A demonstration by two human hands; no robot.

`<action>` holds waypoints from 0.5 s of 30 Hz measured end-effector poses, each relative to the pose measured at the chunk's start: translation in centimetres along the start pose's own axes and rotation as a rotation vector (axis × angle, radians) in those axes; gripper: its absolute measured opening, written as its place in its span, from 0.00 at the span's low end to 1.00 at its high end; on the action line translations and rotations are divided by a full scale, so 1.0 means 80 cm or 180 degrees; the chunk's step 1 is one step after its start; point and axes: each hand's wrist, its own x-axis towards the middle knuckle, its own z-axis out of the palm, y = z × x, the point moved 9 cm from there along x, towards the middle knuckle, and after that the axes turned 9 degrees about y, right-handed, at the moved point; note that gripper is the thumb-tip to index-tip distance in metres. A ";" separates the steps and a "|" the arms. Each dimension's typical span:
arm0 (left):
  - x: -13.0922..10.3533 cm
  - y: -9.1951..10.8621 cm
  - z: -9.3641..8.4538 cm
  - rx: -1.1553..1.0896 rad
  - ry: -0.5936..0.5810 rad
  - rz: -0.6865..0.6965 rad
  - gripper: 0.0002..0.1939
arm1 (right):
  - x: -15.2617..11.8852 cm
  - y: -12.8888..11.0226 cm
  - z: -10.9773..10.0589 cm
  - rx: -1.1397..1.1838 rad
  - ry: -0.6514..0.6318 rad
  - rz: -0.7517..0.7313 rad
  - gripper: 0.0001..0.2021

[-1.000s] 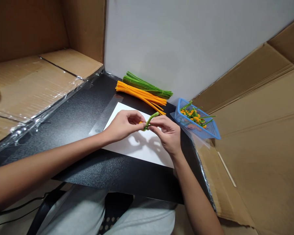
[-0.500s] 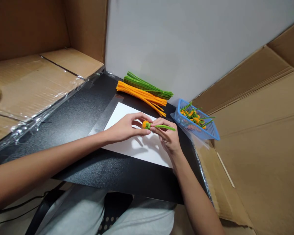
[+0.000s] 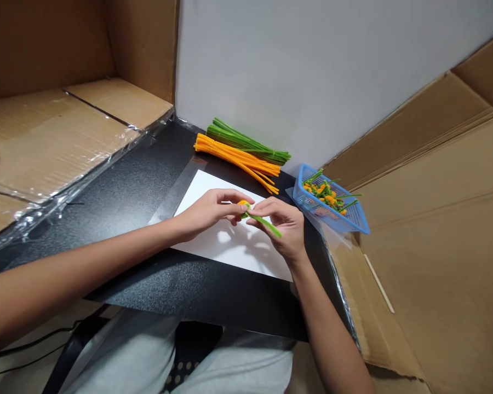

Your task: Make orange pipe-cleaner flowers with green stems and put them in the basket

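Between my two hands, above a white sheet [image 3: 197,241], is a small pipe-cleaner flower [image 3: 267,224] with an orange head and a green stem. My left hand [image 3: 213,213] pinches the orange head between thumb and fingers, which partly cover it. Closed on the green part just below the head is my right hand [image 3: 285,224]; the stem's free end points down to the right across it. Behind the sheet lie a bundle of orange pipe cleaners [image 3: 234,157] and a bundle of green pipe cleaners [image 3: 246,139].
A blue mesh basket [image 3: 355,221] at the right holds several orange and green pipe-cleaner pieces. The black table [image 3: 119,191] meets a pale wall [image 3: 312,71] at the back. Cardboard panels [image 3: 427,230] stand on both sides.
The flower has turned, so its stem now slopes down to the right instead of lying nearly level. My left thumb has come over the orange head, closing on it.
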 end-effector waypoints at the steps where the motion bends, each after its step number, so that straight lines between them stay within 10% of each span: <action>1: 0.000 0.001 -0.002 0.0098 0.0080 0.0071 0.13 | -0.001 -0.003 0.002 -0.0052 -0.0042 -0.0085 0.06; 15: -0.007 0.024 -0.003 0.0777 0.0152 0.1030 0.19 | -0.007 -0.014 0.001 -0.0741 0.0298 -0.0210 0.03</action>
